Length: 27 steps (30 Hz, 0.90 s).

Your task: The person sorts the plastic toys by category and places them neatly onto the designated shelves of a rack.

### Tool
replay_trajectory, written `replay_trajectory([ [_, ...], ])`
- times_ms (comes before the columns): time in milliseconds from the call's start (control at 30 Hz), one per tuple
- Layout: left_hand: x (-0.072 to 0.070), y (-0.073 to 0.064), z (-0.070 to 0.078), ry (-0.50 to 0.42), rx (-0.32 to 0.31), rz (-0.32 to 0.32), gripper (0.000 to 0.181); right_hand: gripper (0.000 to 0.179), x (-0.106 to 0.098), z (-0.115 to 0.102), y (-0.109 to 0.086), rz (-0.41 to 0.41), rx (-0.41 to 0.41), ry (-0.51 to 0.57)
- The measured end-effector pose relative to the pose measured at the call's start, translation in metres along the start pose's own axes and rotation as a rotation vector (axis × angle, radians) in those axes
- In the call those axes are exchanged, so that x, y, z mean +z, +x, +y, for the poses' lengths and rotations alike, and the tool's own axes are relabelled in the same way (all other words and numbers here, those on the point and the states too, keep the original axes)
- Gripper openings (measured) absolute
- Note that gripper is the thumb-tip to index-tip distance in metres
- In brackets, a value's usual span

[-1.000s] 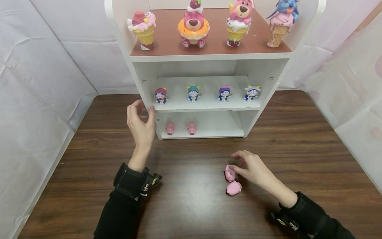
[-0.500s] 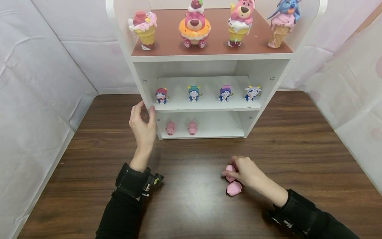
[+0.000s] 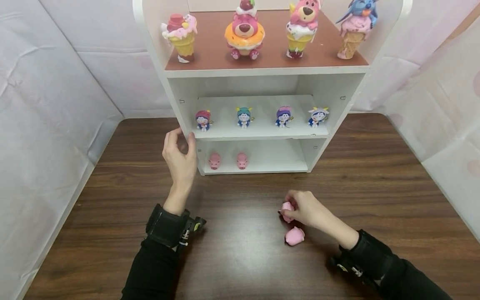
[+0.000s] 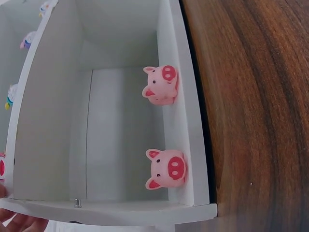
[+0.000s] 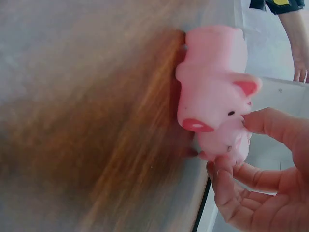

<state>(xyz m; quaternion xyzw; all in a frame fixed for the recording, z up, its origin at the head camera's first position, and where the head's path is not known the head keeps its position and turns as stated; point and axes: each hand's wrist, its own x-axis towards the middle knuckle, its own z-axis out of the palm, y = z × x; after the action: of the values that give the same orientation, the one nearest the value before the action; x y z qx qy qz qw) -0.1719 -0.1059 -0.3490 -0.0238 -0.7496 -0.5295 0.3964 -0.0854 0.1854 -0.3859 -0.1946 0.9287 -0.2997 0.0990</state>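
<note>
My right hand [image 3: 311, 208] pinches a pink toy pig [image 3: 287, 210] between thumb and fingers above the wooden table, partly hiding it. Close by, a second pink toy pig [image 3: 294, 236] lies on the table; in the right wrist view this pig [image 5: 212, 82] is nearer the camera and overlaps the held pig [image 5: 224, 140]. At the left, my left hand [image 3: 180, 160] grips the side of the white shelf unit [image 3: 255, 135], thumb at the front edge. Two more toy pigs, one at the left [image 4: 168, 168] and one beside it [image 4: 161, 85], stand on its bottom shelf.
Several small figures in blue [image 3: 243, 117] stand on the middle shelf. Larger ice-cream and bear figures [image 3: 244, 35] line the brown top shelf [image 3: 210, 41]. White cloth [image 3: 56, 104] hangs at the sides and back of the wooden table [image 3: 232, 258].
My right hand has closed on the farther of the two loose pigs and shifted it slightly away from the other. The left hand moved a little right, then stayed on the shelf unit.
</note>
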Motion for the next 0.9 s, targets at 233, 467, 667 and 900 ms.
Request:
replay_trajectory([
  [233, 0.001, 0.000, -0.001, -0.006, 0.013, -0.004, 0.020, 0.021, -0.009, 0.009, 0.004, -0.024, 0.032, 0.086],
  [467, 0.000, 0.000, 0.000, -0.003, 0.008, 0.005, 0.019, 0.022, -0.019, 0.021, 0.002, -0.028, 0.043, 0.143],
  [667, -0.002, 0.000, 0.021, 0.005, 0.009, 0.003, 0.016, 0.014, -0.026, 0.031, -0.001, -0.026, 0.049, 0.135],
  [900, -0.001, 0.000, 0.014, 0.010, 0.027, 0.004, 0.016, 0.013, -0.026, 0.030, -0.004, 0.011, 0.024, 0.099],
])
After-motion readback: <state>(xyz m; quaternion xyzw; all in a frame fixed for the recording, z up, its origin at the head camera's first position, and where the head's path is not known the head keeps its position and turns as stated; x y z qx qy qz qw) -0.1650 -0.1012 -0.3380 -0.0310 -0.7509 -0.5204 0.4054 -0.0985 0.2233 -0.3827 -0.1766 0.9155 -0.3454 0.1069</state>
